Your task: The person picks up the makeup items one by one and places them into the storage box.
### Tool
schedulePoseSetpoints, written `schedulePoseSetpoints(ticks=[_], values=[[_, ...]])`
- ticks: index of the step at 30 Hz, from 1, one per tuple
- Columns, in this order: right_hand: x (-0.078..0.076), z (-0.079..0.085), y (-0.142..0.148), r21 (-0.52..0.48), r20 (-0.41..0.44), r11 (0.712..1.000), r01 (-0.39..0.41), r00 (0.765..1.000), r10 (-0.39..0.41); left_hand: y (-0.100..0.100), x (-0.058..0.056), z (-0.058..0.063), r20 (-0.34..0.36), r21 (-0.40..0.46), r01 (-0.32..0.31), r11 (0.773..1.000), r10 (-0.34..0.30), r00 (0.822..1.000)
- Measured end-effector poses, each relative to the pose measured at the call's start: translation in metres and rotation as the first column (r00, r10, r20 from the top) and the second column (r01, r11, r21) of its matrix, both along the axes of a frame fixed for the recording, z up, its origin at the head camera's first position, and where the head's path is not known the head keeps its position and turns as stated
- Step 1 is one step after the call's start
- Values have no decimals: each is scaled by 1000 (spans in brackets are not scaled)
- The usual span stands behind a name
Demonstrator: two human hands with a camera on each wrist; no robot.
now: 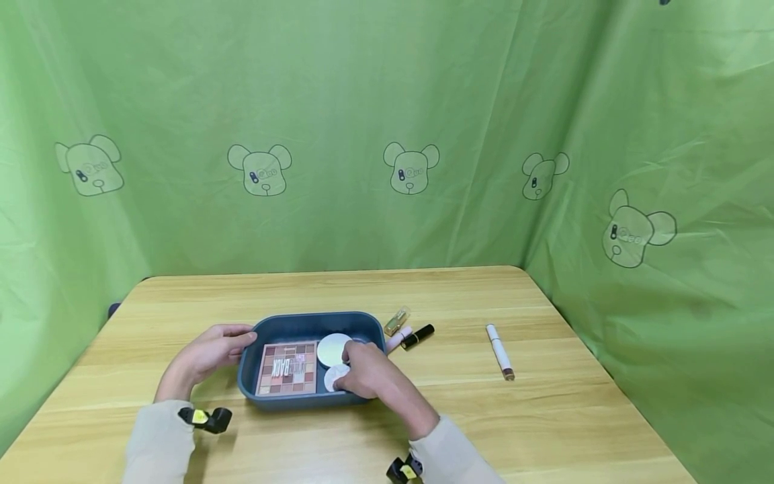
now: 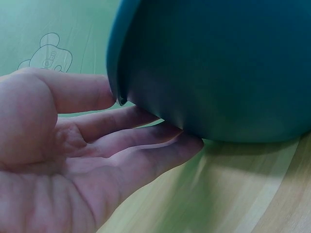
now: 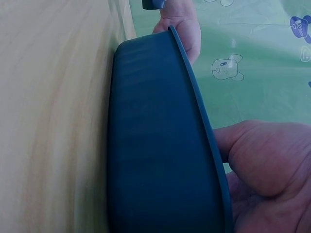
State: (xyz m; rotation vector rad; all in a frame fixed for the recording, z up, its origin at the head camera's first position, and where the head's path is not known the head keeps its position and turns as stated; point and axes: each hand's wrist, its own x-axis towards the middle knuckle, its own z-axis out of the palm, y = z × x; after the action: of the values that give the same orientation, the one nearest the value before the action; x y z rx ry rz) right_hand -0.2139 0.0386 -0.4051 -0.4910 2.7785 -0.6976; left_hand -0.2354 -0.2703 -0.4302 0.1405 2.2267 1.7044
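Observation:
A dark blue tray (image 1: 302, 402) with rounded corners stands on the table. My left hand (image 1: 208, 353) grips its left end, the thumb at the rim and the other fingers against the outer wall, as the left wrist view shows. Inside the tray an eyeshadow palette (image 1: 287, 369) lies at the left, with a larger white disc (image 1: 332, 349) beside it. Reaching over the tray's right part, my right hand (image 1: 367, 371) holds a small white disc (image 1: 332, 378) close in front of the larger one. In the right wrist view the tray wall hides those fingertips.
Just right of the tray lie a clear, gold-toned tube (image 1: 396, 321), a pale pink tube (image 1: 398, 338) and a black tube (image 1: 418, 336) with a gold band. Farther right is a long white tube (image 1: 499, 351) with a brownish end. Green curtains (image 1: 338, 202) surround the wooden table (image 1: 580, 417).

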Motion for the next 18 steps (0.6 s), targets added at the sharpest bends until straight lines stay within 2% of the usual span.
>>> schedulePoseSetpoints(ticks=[8,18], values=[[1,1,0,-18,14,1000,10,1000,-10,0,0,0,-2,-1,5,1000,-5,1000],[2,0,-6,-2,-46,1000,-3,999,3,0,0,1,-5,1,7,1000,-7,1000]])
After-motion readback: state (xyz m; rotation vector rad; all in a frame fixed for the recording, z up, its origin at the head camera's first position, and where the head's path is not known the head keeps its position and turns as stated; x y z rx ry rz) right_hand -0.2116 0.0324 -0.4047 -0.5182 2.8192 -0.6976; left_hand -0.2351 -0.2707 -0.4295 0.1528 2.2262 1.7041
